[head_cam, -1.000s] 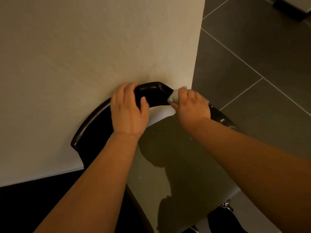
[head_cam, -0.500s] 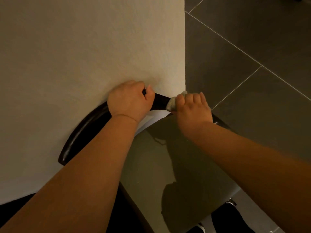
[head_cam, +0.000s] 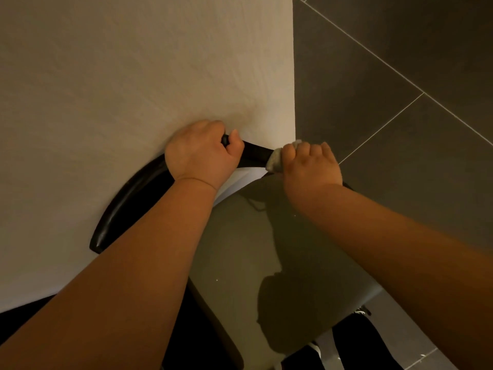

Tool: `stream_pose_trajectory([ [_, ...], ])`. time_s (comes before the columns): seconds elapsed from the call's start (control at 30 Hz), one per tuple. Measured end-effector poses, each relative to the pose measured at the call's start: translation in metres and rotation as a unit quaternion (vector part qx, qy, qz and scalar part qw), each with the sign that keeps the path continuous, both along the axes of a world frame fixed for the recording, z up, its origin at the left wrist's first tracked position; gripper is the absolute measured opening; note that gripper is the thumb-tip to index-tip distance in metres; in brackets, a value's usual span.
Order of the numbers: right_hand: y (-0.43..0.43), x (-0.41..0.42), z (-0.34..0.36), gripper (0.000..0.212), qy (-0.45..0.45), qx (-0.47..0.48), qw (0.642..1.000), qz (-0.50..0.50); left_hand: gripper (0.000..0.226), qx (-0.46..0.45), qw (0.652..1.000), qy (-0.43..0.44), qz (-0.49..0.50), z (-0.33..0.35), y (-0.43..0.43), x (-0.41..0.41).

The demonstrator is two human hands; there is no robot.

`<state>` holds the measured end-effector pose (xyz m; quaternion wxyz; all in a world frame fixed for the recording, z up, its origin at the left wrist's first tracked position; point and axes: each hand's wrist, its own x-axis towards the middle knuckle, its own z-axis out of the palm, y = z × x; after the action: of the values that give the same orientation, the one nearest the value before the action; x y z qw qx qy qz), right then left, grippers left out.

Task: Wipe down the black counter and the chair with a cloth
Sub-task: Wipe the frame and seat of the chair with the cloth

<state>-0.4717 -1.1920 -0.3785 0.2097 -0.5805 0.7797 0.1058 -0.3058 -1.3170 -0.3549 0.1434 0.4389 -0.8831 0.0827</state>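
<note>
Against a pale wall (head_cam: 133, 76), the chair's black backrest (head_cam: 128, 198) is mid-wipe: the left hand (head_cam: 200, 156) grips its top edge, and the right hand (head_cam: 309, 166) clutches the bunched cloth (head_cam: 274, 158) pressed alongside. The speckled seat (head_cam: 240, 249) likely remains to be wiped; the counter's state cannot be told.

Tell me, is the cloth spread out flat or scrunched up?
Scrunched up. Only a small wad of the cloth pokes out of the right hand, pressed on the chair backrest.
</note>
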Motion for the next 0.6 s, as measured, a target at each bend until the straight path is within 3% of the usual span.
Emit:
stream_pose_trajectory([
  [0.1,-0.017,0.012,0.007,0.067,-0.033,-0.011,0.999,0.004,0.04,-0.006,1.0,-0.006,0.001,0.0,0.001,-0.001],
  [0.23,-0.024,0.007,0.0,0.06,-0.083,-0.089,0.991,0.045,0.039,-0.014,1.0,0.0,0.004,-0.004,-0.001,0.0],
  [0.47,0.017,-0.018,0.003,0.05,-0.024,-0.022,0.999,0.006,0.039,-0.001,1.0,0.004,0.005,0.0,0.003,-0.002],
  [0.6,-0.003,-0.007,0.006,0.055,-0.064,-0.013,0.998,-0.014,0.047,0.041,0.998,-0.029,0.032,0.007,0.006,-0.004],
])
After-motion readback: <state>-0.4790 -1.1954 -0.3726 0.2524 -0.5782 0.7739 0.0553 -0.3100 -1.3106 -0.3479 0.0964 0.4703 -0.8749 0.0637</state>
